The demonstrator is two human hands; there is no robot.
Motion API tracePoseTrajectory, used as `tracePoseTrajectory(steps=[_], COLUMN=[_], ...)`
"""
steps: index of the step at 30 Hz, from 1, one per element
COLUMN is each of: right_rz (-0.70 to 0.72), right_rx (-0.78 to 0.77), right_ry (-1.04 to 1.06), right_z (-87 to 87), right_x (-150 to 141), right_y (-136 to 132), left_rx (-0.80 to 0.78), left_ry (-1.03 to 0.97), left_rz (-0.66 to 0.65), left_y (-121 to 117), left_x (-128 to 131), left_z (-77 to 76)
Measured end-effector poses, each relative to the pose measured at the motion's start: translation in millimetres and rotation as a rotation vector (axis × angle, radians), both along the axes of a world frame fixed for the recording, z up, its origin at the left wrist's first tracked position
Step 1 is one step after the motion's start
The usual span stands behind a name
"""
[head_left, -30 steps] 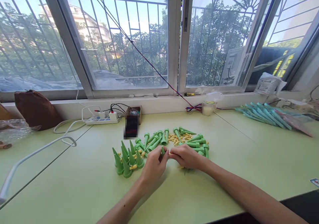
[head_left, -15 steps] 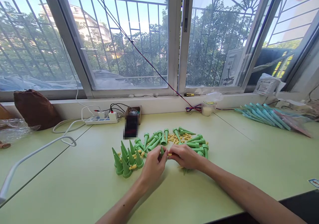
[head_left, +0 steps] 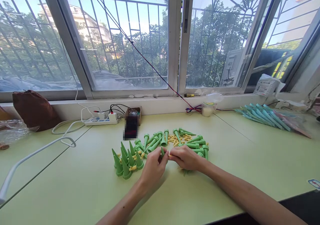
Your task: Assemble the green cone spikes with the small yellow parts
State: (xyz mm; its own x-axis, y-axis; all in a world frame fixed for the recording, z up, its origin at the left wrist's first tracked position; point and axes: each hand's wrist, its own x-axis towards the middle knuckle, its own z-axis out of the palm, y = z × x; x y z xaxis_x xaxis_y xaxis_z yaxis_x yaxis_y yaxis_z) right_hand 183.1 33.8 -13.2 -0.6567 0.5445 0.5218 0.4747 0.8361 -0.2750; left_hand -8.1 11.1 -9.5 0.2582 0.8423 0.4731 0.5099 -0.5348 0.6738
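My left hand [head_left: 154, 165] is closed around a green plastic watering spike [head_left: 162, 150], whose pointed tip pokes up between thumb and fingers. Close beside it, my right hand [head_left: 185, 157] pinches a small yellow plastic piece [head_left: 170, 155] at the spike's side; whether the two parts are joined is hidden by the fingers. Left of my hands, several green spikes [head_left: 126, 170] stand point up, with yellow pieces [head_left: 133, 168] on their sides. Beyond my hands lie several loose green spikes [head_left: 155, 142] and a pile of small yellow pieces [head_left: 174, 139]. More spikes [head_left: 197, 145] lie beside my right hand.
On the pale green table [head_left: 82, 185], a white cable [head_left: 32, 154] arcs at the left. Along the window side are a brown bag [head_left: 35, 110], a power strip [head_left: 102, 119], a small box [head_left: 137, 115], a jar [head_left: 207, 109] and turquoise packets [head_left: 265, 116].
Both hands stay in nearly the same place, still holding the spike and the yellow piece. My right fingertips shift slightly, covering more of the yellow piece than half a second ago.
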Motion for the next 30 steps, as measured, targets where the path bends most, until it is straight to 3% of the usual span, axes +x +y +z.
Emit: tracePoseTrajectory(steps=[19,30], right_rz=[-0.017,0.013], right_rx=[-0.043,-0.047], right_ry=[0.043,0.067], right_z=[-4.8,-3.0], right_x=[-0.5,-1.3], right_y=[4.6,2.4], left_rx=[-0.032,0.038], left_ry=[-0.045,-0.009], left_rz=[-0.033,-0.045], left_y=[0.9,0.6], left_x=[-1.1,-2.8], left_z=[2.8,4.8])
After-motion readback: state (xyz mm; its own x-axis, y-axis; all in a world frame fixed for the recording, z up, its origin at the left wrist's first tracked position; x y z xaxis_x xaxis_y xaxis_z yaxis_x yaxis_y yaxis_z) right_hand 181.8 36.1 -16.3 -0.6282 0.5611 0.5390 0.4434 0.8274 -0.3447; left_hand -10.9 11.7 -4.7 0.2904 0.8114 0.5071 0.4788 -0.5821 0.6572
